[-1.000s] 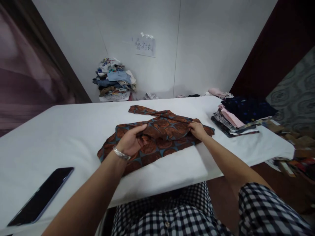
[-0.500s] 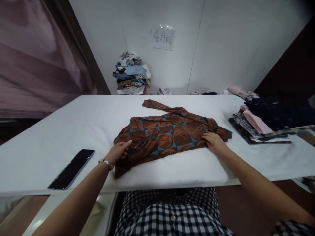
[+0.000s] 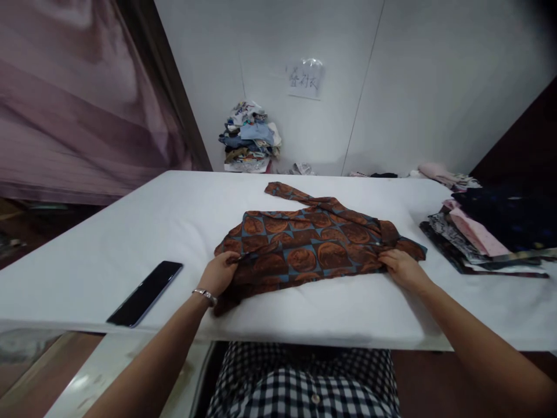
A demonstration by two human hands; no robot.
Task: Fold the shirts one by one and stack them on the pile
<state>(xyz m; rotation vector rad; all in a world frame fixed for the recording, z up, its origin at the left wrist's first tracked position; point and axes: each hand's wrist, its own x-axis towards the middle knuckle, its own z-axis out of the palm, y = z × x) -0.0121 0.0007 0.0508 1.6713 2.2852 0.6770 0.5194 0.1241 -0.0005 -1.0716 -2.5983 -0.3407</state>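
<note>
White padded counter fills the room's near half, front edge right at the person's checked shirt. Left hand pinches the near-left corner of the brown-and-blue circle-print shirt; right hand grips its near-right hem, fingers curled into the cloth. Garment lies mid-counter, half folded, one sleeve trailing toward the wall. Looks light, limp, maybe a bit slick: no stiffness, so hold at hems and corners and drag flat rather than lift. Black smartphone sits near the left front edge, well apart from the cloth. Open surface left and behind. Stack of folded patterned garments crowds the right. Heap of mixed clothes against the far wall.
</note>
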